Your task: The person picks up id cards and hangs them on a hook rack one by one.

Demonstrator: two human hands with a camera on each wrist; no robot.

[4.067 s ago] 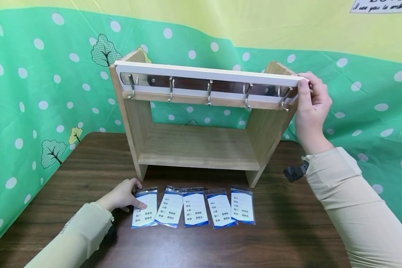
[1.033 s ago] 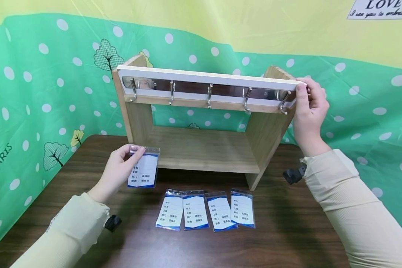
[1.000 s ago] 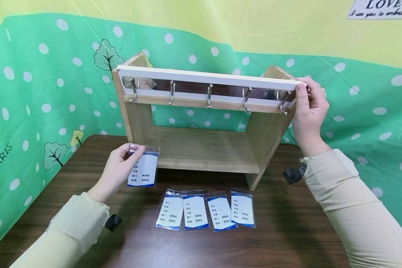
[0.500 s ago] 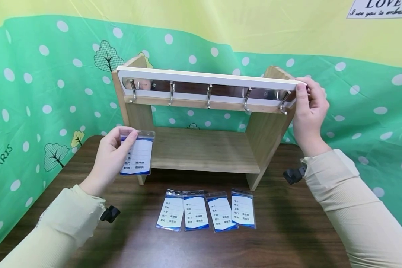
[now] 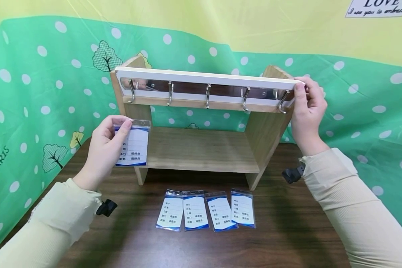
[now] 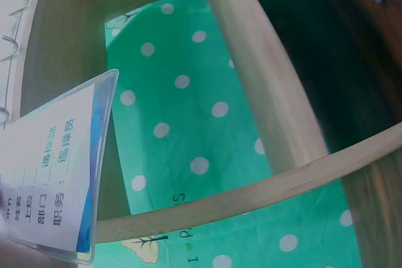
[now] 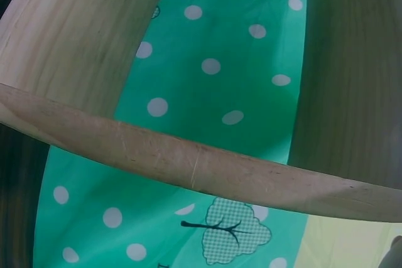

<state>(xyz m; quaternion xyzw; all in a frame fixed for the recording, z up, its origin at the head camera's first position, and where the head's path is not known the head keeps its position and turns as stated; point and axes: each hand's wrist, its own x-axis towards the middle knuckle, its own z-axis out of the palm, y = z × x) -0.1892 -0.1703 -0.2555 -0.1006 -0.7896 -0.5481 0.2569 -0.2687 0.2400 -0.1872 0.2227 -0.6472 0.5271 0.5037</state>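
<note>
In the head view my left hand (image 5: 104,144) pinches a clear badge holder (image 5: 136,145) by its top edge, thumb in front. The badge, white with blue borders, hangs upright before the left side of a wooden shelf (image 5: 201,149), below the leftmost hook (image 5: 131,91). The left wrist view shows the same badge holder (image 6: 56,174) close up, beside the shelf's side panel. With thumb and fingers, my right hand (image 5: 309,111) grips the right end of the white hook rack (image 5: 207,78), which lies along the shelf's top. Several metal hooks stick out from the rack, all bare.
Several more badge holders (image 5: 195,210) lie in a row on the dark wooden table (image 5: 201,249), in front of the shelf; some overlap. Behind stands a green and yellow curtain (image 5: 70,67) with white dots.
The left hand has picked up the leftmost badge holder from the table and raised it, lately drifting up and a little left. The right hand keeps its grip on the rack.
</note>
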